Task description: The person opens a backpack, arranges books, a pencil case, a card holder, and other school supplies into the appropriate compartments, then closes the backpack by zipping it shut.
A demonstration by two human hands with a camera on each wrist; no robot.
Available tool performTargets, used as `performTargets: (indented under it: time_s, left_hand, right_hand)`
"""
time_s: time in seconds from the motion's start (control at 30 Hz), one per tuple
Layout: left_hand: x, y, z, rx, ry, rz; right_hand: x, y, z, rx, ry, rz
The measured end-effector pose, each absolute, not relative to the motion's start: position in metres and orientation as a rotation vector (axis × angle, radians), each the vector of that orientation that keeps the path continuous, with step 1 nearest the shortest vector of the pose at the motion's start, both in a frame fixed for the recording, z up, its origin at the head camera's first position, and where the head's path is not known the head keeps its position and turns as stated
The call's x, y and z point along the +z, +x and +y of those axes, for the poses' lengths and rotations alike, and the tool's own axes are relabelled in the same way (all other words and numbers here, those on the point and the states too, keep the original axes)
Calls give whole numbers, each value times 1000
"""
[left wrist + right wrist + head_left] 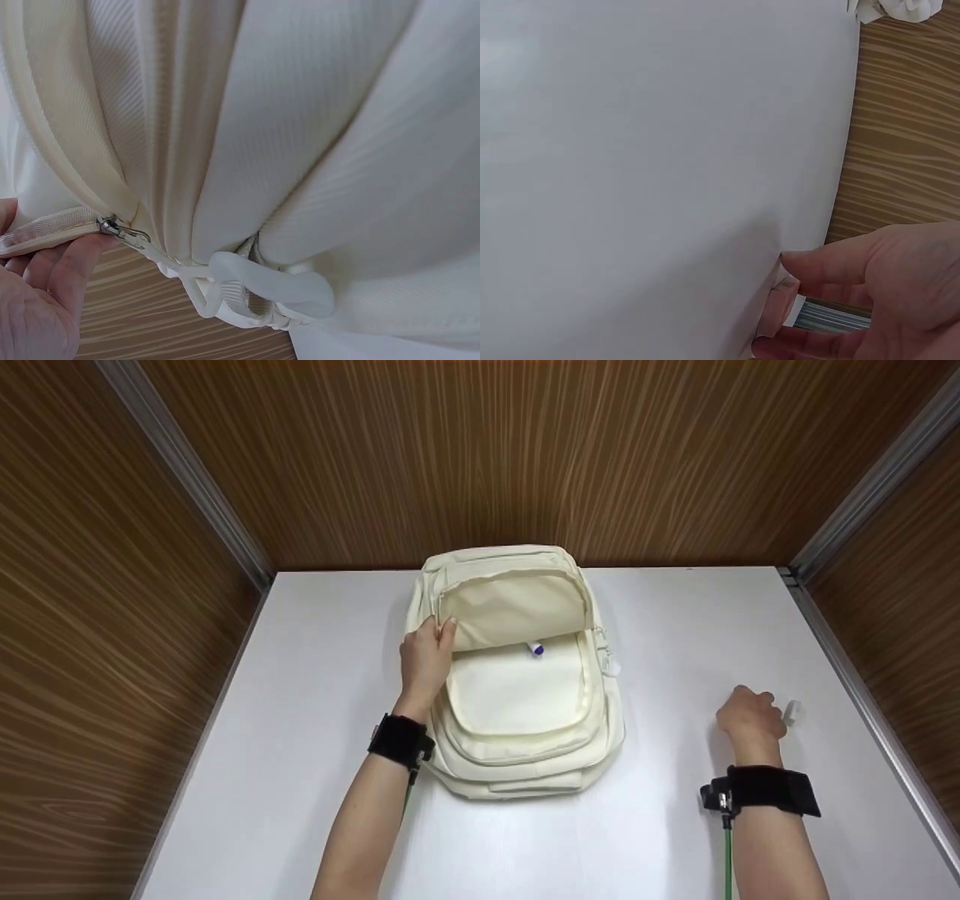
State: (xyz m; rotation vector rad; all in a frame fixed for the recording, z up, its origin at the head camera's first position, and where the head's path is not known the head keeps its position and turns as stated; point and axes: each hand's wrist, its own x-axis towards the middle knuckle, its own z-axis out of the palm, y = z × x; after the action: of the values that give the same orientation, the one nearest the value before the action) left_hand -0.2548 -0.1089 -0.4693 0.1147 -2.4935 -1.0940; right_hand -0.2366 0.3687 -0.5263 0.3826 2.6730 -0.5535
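Two hands working: left hand [426,658] pinching the backpack [517,712] flap open mid-counter [300,735]; right hand [750,718] gripping a small white object [792,711]. Risk: flap slipping shut, pen [535,648] rolling out.

White table [300,735] beneath both hands; wood-grain walls [480,457] beyond and to either side of them, joined at the corners by metal strips [187,472].

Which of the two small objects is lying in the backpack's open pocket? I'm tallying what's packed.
The blue-tipped object lies in the backpack pocket; the other small object is in the right hand on the table.
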Motion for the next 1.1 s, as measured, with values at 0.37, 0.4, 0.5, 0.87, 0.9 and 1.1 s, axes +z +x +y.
performTargets:
  time_s: [0.37, 0.4, 0.5, 0.87, 0.9, 1.1]
  left_hand:
    - [-469, -256, -109, -1099, 114, -2499]
    - [-469, -256, -109, -1095, 111, -2501]
    - [-469, -255, -109, -1097, 101, -2508]
    - [-456, -257, -110, -1116, 127, -2531]
    - [-454, -257, -109, -1110, 124, -2530]
    - [-448, -257, -109, -1093, 107, -2498]
  right_hand:
    - [-525, -238, 367, -562, 337, 2667]
    - [-525, -238, 366, -570, 339, 2677]
    - [-524, -237, 361, -599, 336, 2733]
    - [-503, -235, 323, -758, 209, 2938]
    - [-500, -234, 317, -769, 194, 2959]
    - [-479, -231, 282, -881, 54, 3049]
